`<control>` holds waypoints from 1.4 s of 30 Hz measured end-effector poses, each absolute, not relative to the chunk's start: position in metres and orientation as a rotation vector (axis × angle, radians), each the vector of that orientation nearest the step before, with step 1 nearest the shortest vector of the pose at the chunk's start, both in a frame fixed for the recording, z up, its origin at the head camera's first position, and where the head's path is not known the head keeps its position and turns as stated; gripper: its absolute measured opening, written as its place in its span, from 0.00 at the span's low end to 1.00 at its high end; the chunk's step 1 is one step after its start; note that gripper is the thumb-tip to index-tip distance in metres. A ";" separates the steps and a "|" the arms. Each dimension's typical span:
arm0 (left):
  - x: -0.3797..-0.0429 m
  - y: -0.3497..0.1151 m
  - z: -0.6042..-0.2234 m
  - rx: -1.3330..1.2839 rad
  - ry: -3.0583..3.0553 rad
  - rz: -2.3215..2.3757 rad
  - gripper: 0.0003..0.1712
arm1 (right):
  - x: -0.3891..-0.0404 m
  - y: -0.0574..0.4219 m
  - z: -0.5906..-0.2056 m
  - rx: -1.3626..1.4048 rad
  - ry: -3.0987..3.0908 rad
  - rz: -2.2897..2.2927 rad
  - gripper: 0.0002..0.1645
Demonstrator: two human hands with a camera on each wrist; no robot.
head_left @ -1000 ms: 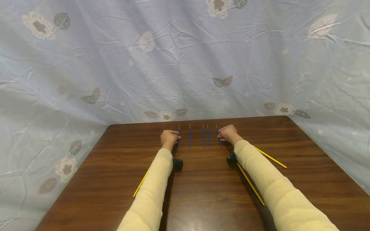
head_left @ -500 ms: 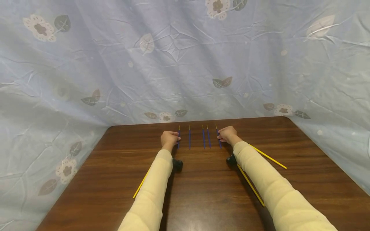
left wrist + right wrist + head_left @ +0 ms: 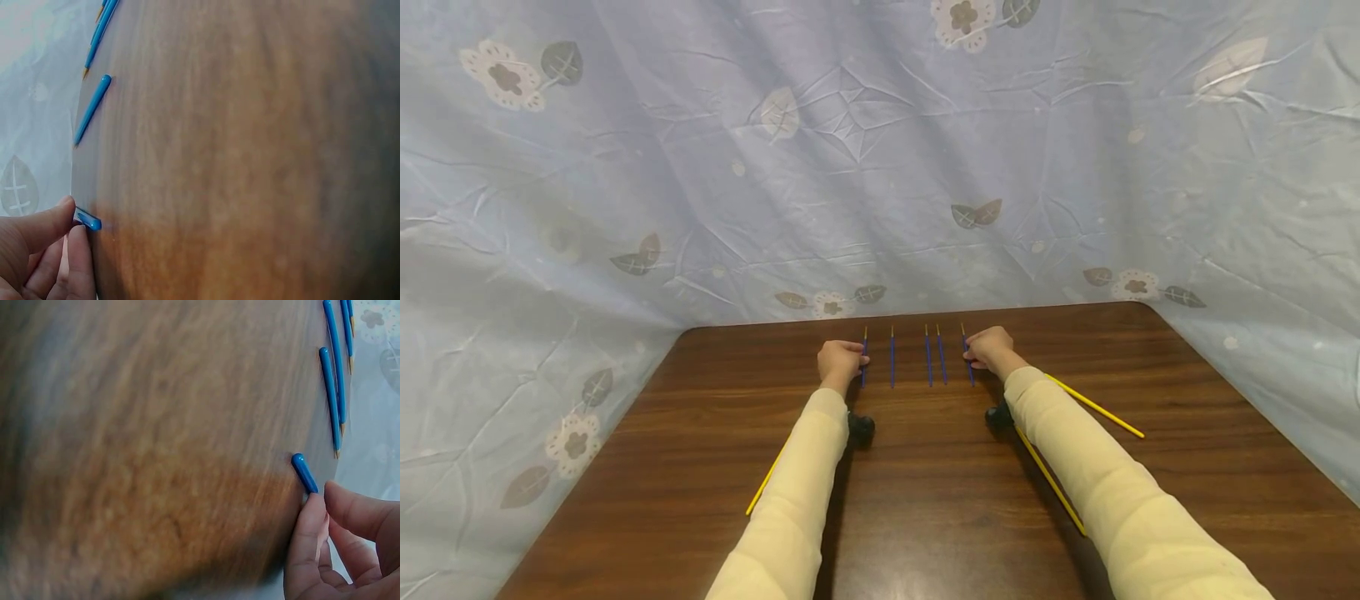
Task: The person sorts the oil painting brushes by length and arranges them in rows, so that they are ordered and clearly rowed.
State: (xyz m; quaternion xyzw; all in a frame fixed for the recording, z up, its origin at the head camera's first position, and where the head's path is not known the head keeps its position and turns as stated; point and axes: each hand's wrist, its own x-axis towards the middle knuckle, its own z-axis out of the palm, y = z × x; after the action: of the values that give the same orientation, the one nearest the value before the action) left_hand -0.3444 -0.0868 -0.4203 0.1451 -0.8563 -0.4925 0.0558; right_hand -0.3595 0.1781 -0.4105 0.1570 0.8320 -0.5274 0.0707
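Where the row sits: five thin blue sticks with yellow tips [image 3: 928, 357] laid side by side on the dark brown wooden table [image 3: 925, 467], toward its 12 o'clock edge, between the two hands.
Long axis: each stick lying 6-to-12 o'clock, yellow tip pointing to 12, parallel to the forearms.
Left hand [image 3: 839, 360]: fingers curled, thumb and forefinger pinching the leftmost blue stick [image 3: 864, 358]; in the left wrist view only its rounded end [image 3: 88, 220] showing past the fingertips [image 3: 80, 247].
Right hand [image 3: 991, 347]: fingers curled, pinching the rightmost blue stick [image 3: 966, 360]; rounded end [image 3: 304, 473] just beyond the fingertips [image 3: 310, 519] in the right wrist view.
Direction from each grip: remaining three sticks at 3 o'clock of the left hand, at 9 o'clock of the right hand; middle pair slightly nearer the right hand.
Loose items: long yellow sticks [image 3: 1051, 483] lying slanted on the table, two by the right cream sleeve [image 3: 1097, 475], one at 9 o'clock of the left sleeve.
Backdrop: pale blue cloth with flower and leaf print [image 3: 880, 158] draped behind and beside the table.
Writing: none readable, no brand or label seen.
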 end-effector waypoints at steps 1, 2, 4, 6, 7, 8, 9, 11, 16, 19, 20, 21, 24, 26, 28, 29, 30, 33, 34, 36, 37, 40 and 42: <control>-0.344 -0.087 -0.421 0.439 -2.598 -1.491 0.11 | -0.359 0.178 -0.410 0.472 2.502 -1.589 0.22; -0.344 -0.087 -0.421 0.438 -2.597 -1.490 0.11 | -0.359 0.178 -0.410 0.473 2.505 -1.589 0.22; -0.346 -0.087 -0.421 0.439 -2.596 -1.493 0.12 | -0.359 0.177 -0.411 0.484 2.513 -1.590 0.22; -0.348 -0.087 -0.422 0.446 -2.594 -1.500 0.12 | -0.360 0.177 -0.411 0.497 2.518 -1.590 0.21; -0.349 -0.087 -0.422 0.451 -2.595 -1.504 0.12 | -0.361 0.177 -0.411 0.502 2.518 -1.590 0.21; -0.350 -0.087 -0.422 0.458 -2.589 -1.512 0.12 | -0.361 0.177 -0.411 0.503 2.520 -1.587 0.21; -0.350 -0.087 -0.422 0.463 -2.584 -1.517 0.12 | -0.362 0.178 -0.411 0.502 2.518 -1.587 0.21; -0.351 -0.087 -0.421 0.471 -2.573 -1.529 0.12 | -0.362 0.179 -0.411 0.488 2.515 -1.582 0.21; -0.351 -0.086 -0.419 0.474 -2.574 -1.531 0.13 | -0.364 0.182 -0.410 0.462 2.529 -1.557 0.21; -0.352 -0.087 -0.416 0.465 -2.589 -1.521 0.13 | -0.364 0.184 -0.407 0.454 2.538 -1.567 0.21; -0.353 -0.087 -0.415 0.460 -2.592 -1.521 0.13 | -0.364 0.184 -0.405 0.450 2.536 -1.575 0.21; -0.353 -0.088 -0.413 0.451 -2.596 -1.524 0.14 | -0.364 0.185 -0.403 0.442 2.532 -1.584 0.21; -0.353 -0.089 -0.408 0.422 -2.608 -1.544 0.15 | -0.361 0.185 -0.394 0.404 2.509 -1.611 0.22; -0.353 -0.090 -0.405 0.394 -2.619 -1.566 0.16 | -0.357 0.185 -0.389 0.371 2.493 -1.623 0.23; -0.352 -0.091 -0.401 0.365 -2.632 -1.594 0.17 | -0.353 0.184 -0.383 0.331 2.473 -1.640 0.24; -0.351 -0.091 -0.399 0.345 -2.634 -1.611 0.17 | -0.351 0.183 -0.381 0.312 2.462 -1.652 0.25; -0.351 -0.092 -0.396 0.320 -2.640 -1.625 0.18 | -0.349 0.183 -0.378 0.292 2.449 -1.665 0.25; -0.348 -0.096 -0.389 0.250 -2.657 -1.659 0.20 | -0.342 0.182 -0.371 0.224 2.412 -1.692 0.26; -0.347 -0.097 -0.387 0.228 -2.660 -1.667 0.20 | -0.340 0.183 -0.368 0.200 2.403 -1.697 0.26; -0.343 -0.101 -0.382 0.197 -2.662 -1.689 0.20 | -0.336 0.185 -0.364 0.146 2.389 -1.698 0.26; -0.341 -0.103 -0.379 0.182 -2.660 -1.705 0.20 | -0.334 0.187 -0.362 0.126 2.388 -1.695 0.26; -0.331 -0.111 -0.371 0.137 -2.650 -1.767 0.20 | -0.328 0.193 -0.357 0.063 2.384 -1.679 0.26; -0.323 -0.116 -0.365 0.099 -2.656 -1.792 0.21 | -0.323 0.197 -0.355 0.048 2.388 -1.664 0.27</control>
State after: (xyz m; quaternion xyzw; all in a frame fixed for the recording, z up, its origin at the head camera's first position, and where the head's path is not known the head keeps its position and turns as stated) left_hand -0.3229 -0.1159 -0.3655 0.0310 -0.8282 -0.5587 -0.0317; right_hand -0.3231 0.1971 -0.3551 0.0163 0.8149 -0.5678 0.1153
